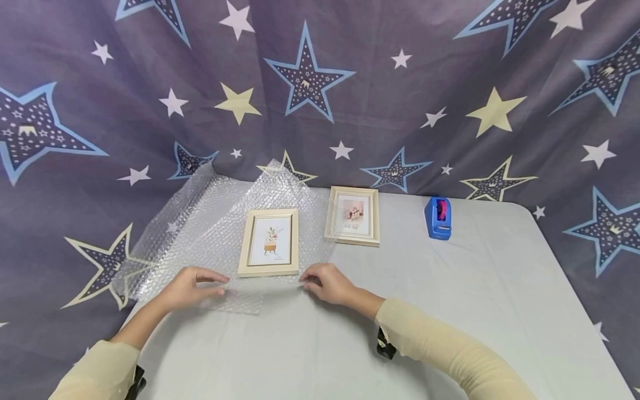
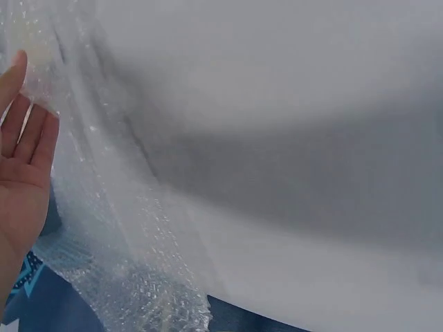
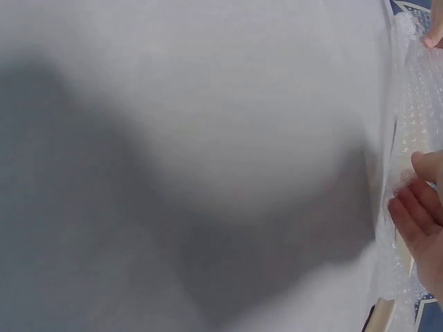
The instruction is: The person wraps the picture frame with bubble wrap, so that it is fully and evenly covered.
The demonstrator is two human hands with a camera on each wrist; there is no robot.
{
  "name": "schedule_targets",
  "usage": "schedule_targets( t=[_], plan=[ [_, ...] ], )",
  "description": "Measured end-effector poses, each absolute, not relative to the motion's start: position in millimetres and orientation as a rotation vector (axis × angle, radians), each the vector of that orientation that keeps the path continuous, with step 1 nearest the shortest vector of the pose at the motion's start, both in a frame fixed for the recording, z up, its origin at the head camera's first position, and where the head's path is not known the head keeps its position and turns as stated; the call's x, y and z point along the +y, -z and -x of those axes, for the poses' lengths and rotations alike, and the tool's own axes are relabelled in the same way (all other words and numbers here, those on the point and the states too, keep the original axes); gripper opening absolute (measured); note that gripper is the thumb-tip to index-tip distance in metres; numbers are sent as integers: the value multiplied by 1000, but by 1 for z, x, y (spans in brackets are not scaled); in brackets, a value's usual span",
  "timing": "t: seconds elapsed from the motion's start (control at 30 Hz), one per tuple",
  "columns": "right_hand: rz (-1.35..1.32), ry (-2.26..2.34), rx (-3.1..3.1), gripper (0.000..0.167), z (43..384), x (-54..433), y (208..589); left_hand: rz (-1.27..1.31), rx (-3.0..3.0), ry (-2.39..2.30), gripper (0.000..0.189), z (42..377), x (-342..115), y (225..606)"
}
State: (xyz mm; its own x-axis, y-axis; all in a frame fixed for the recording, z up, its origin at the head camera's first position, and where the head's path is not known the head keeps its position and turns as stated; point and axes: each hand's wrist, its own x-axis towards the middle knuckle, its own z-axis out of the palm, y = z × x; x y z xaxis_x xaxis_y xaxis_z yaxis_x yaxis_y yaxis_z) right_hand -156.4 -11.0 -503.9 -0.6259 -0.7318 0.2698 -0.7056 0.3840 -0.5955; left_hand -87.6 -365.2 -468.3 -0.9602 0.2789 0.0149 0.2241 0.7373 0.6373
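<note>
A clear sheet of bubble wrap (image 1: 200, 239) lies over the left part of the table. On it rests a cream picture frame (image 1: 243, 250) with a potted-plant print, face up. At the sheet's near edge, left of the frame's lower side, my left hand (image 1: 192, 288) pinches the plastic between thumb and fingers. My right hand (image 1: 327, 282) pinches the same edge just off the frame's lower right corner. Both wrist views show the bubble wrap (image 2: 104, 207) between thumb and fingers, the right hand (image 3: 426, 214) with its fingers behind the film.
A second cream picture frame (image 1: 375, 222) with a pinkish print lies to the right, its left side beside the wrap's edge. Farther right stands a blue tape dispenser (image 1: 434, 222) with a pink core. A star-patterned curtain (image 1: 350, 139) hangs behind the white table (image 1: 475, 289).
</note>
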Motion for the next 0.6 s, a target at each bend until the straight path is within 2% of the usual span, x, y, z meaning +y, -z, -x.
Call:
schedule_targets(
  t=[0.23,0.6],
  plan=[
    [1170,1269,2512,9,161,-20,502,-310,2748,-1300,19,101,-365,464],
    [779,1502,2523,6,180,-38,491,-160,2773,-1342,25,124,-365,467]
  ],
)
